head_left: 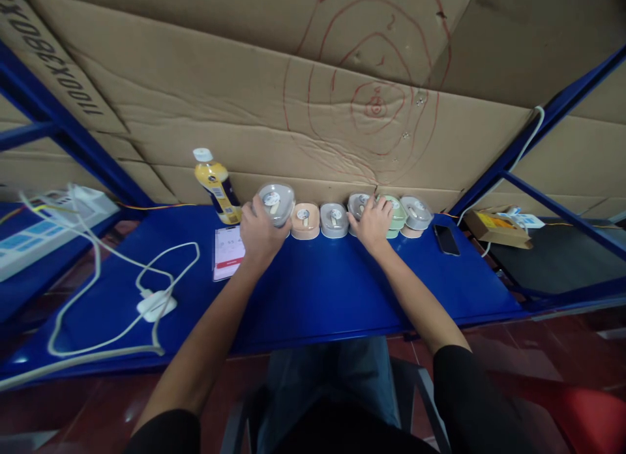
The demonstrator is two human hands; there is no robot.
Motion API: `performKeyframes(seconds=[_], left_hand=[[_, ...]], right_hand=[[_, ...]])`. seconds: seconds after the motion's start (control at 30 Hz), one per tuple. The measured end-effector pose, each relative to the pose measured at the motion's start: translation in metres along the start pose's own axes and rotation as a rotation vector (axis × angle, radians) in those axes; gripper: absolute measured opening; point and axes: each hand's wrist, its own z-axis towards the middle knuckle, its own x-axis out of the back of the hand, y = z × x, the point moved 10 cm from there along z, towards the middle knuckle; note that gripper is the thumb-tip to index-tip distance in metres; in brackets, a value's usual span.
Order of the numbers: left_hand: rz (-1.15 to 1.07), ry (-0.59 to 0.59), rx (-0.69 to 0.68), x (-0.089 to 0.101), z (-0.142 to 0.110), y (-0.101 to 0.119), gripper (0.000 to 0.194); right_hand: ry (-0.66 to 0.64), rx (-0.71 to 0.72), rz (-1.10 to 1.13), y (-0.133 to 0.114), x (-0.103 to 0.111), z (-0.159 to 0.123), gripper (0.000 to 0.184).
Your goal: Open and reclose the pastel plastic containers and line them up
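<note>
A row of several small lidded containers stands along the back of the blue table (313,291), against the cardboard wall. My left hand (261,235) is wrapped around a grey lidded container (276,203), tilted and raised at the left end of the row. To its right stand a peach container (305,221) and a grey container (334,220). My right hand (372,224) rests on another grey container (358,206), fingers curled over it, beside a green container (394,214) and a grey-lidded one (415,214).
A yellow drink bottle (218,186) leans at the back left. A white and red card (229,252) lies beside my left hand. A black phone (446,239) lies at the right. White cable and adapter (155,305) sprawl on the left; a power strip (44,229) sits far left.
</note>
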Motion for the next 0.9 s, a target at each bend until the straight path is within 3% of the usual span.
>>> performKeyframes(seconds=[0.07,0.13,0.23,0.3,0.37,0.47,0.57,0.67,0.73,0.9], left_hand=[[-0.131,-0.045,-0.161,0.004,-0.010,0.021,0.095],[-0.286,-0.214,-0.366,-0.004,-0.029,0.047,0.098],[-0.506,-0.534,-0.560,-0.026,-0.069,0.076,0.101],[-0.612,-0.670,-0.586,-0.038,-0.091,0.082,0.105],[-0.669,-0.747,-0.561,-0.050,-0.106,0.080,0.110],[-0.693,-0.797,-0.497,-0.064,-0.119,0.071,0.110],[-0.669,-0.787,-0.464,-0.069,-0.123,0.064,0.114],[-0.620,-0.779,-0.456,-0.068,-0.124,0.061,0.117],[-0.591,-0.780,-0.498,-0.065,-0.126,0.064,0.106],[-0.559,-0.758,-0.643,-0.057,-0.133,0.074,0.055]], right_hand=[[-0.027,0.124,0.089,-0.016,0.012,-0.009,0.073],[-0.103,0.338,0.224,-0.039,0.021,-0.027,0.074],[-0.291,0.660,0.351,-0.070,0.022,-0.069,0.101],[-0.429,0.756,0.359,-0.078,0.012,-0.094,0.118],[-0.536,0.762,0.342,-0.078,-0.002,-0.111,0.126],[-0.588,0.735,0.325,-0.074,-0.015,-0.122,0.124],[-0.568,0.720,0.376,-0.069,-0.017,-0.123,0.111],[-0.544,0.611,0.531,-0.050,-0.013,-0.113,0.091],[-0.540,0.513,0.621,-0.029,-0.013,-0.105,0.079],[-0.506,0.379,0.718,0.018,-0.008,-0.093,0.063]])
